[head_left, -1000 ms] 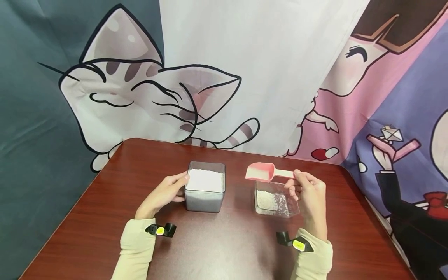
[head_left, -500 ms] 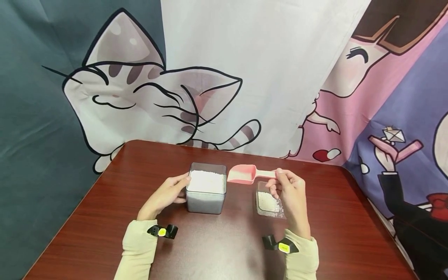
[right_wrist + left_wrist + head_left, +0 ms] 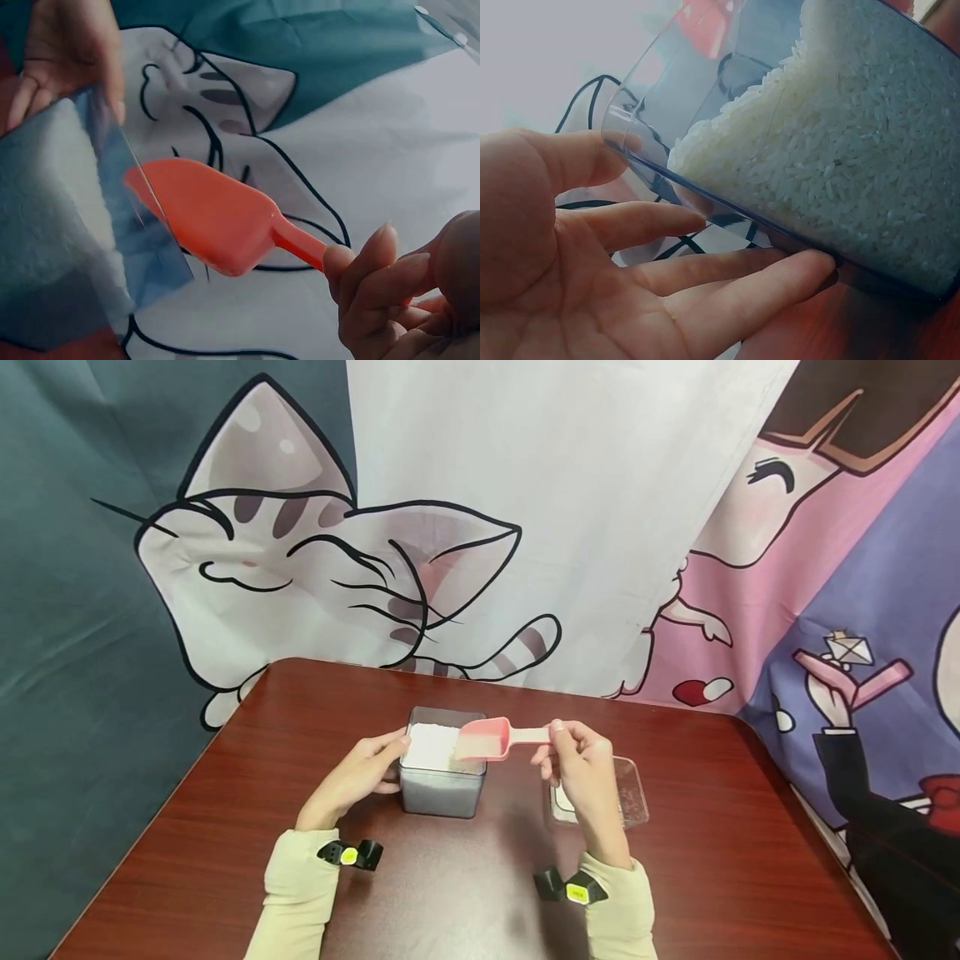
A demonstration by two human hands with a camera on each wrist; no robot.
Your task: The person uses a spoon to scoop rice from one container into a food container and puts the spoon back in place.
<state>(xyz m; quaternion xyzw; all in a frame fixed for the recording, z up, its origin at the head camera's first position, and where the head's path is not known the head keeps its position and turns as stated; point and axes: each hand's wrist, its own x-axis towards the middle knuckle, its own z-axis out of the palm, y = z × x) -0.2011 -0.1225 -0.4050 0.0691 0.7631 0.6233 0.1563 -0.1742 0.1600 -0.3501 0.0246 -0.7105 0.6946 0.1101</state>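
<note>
A smoky clear square container (image 3: pixel 442 793) of white rice (image 3: pixel 870 142) stands on the table left of centre. My left hand (image 3: pixel 367 768) holds its left side, thumb at the rim and fingers along the outer wall. Between the thumb and fingers of my right hand (image 3: pixel 585 768) is the handle end of a pink scoop (image 3: pixel 495 737). The scoop lies level over the container's right rim, its tip above the rice. A pale layer shows inside it. Seen from the right wrist, the scoop (image 3: pixel 217 217) shows its underside, and its tip overlaps the clear wall.
A low clear tray (image 3: pixel 633 793) with some white grains stands behind my right hand, which hides part of it. The brown table (image 3: pixel 450 893) ends at a cloth backdrop (image 3: pixel 585 527) printed with cartoon figures.
My right hand has moved left with the scoop, from over the low tray to above the rice container, uncovering the tray's right side. The left hand has stayed at the container.
</note>
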